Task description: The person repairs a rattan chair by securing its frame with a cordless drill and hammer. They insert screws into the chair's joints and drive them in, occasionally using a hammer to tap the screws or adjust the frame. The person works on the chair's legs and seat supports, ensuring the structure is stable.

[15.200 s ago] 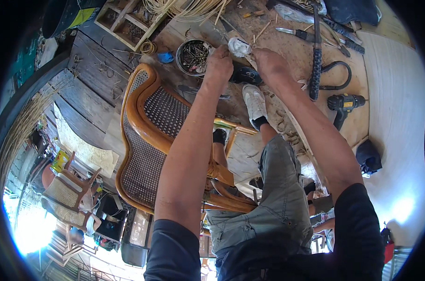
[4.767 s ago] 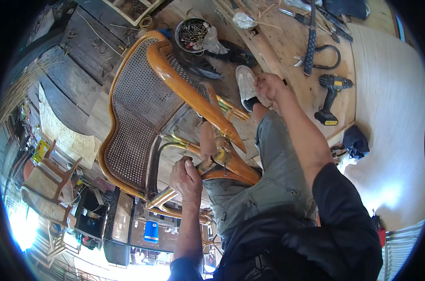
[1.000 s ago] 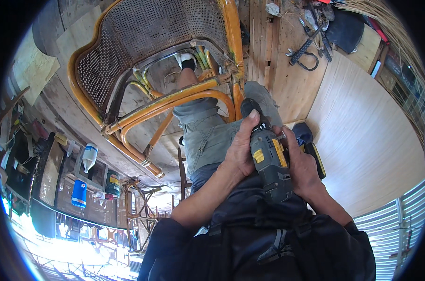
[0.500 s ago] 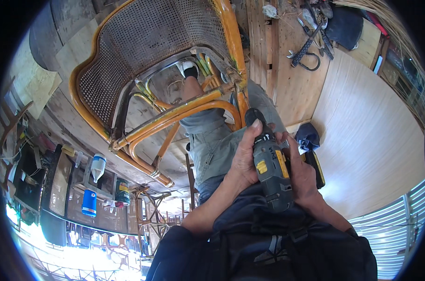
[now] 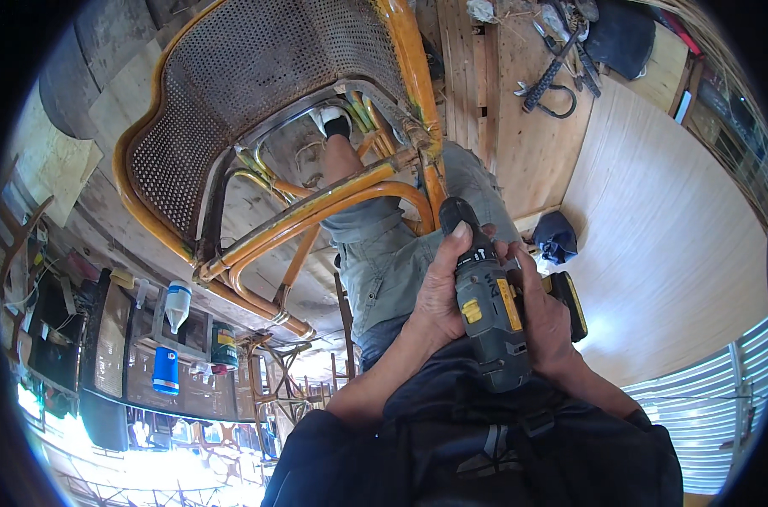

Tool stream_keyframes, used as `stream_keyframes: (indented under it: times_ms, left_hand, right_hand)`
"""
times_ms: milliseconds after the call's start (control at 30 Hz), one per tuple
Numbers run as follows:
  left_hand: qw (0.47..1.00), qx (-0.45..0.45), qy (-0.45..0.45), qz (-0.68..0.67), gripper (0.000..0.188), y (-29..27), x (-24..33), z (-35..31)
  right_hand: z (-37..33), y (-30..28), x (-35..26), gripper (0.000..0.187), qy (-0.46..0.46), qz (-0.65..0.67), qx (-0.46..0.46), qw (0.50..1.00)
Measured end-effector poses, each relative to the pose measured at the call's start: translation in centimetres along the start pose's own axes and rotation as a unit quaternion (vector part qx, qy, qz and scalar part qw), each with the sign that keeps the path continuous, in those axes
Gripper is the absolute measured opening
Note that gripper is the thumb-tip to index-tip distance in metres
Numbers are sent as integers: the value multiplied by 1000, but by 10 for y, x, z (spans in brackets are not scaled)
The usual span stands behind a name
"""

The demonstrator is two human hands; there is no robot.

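A black and yellow cordless drill (image 5: 491,325) lies across my lap, its chuck end toward the chair. My left hand (image 5: 441,291) is closed on the drill's front left side, thumb up by the chuck. My right hand (image 5: 543,317) wraps the handle, fingers partly hidden behind the body. The battery (image 5: 572,306) sticks out past the right hand. Just beyond the chuck stands a rattan chair (image 5: 312,207), tipped over, with yellow-brown poles and a woven cane panel (image 5: 274,51). One of my legs passes through its frame. No bit is clearly visible.
Pliers and other hand tools (image 5: 557,76) lie on boards at the far right. A large pale wooden panel (image 5: 671,228) fills the right side, with a dark cloth bundle (image 5: 555,237) at its edge. A white bottle (image 5: 177,306) and a blue can (image 5: 166,370) stand at left.
The view has shifted slightly, so the chair sits a little farther left and up. Both hands keep their hold on the drill, with hardly any shift.
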State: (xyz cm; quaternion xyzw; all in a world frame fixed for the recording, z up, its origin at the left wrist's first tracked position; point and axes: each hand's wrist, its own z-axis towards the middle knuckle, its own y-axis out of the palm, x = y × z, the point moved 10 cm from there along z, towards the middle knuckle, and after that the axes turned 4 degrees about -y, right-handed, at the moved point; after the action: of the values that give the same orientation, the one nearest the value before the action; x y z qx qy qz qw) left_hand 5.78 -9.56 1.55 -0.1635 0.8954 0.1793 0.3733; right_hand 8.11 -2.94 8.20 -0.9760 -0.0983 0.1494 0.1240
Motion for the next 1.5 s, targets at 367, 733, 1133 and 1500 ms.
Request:
stream_keyframes:
  times_ms: [367, 733, 1133, 1500]
  left_hand:
    - [1000, -19, -14, -12, 49, -1, -2, -3]
    - [999, 5, -18, 35, 63, 1, 2, 1]
    - [999, 20, -15, 21, 64, -2, 12, 7]
    - [1000, 10, -25, 3, 64, -2, 18, 13]
  right_hand:
    - [2, 3, -4, 83, 0, 8, -17, 1000]
    - [2, -3, -6, 87, -25, -1, 14, 1000]
    - [11, -1, 0, 82, 11, 21, -12, 1000]
    - [24, 2, -2, 83, -11, -7, 1, 1000]
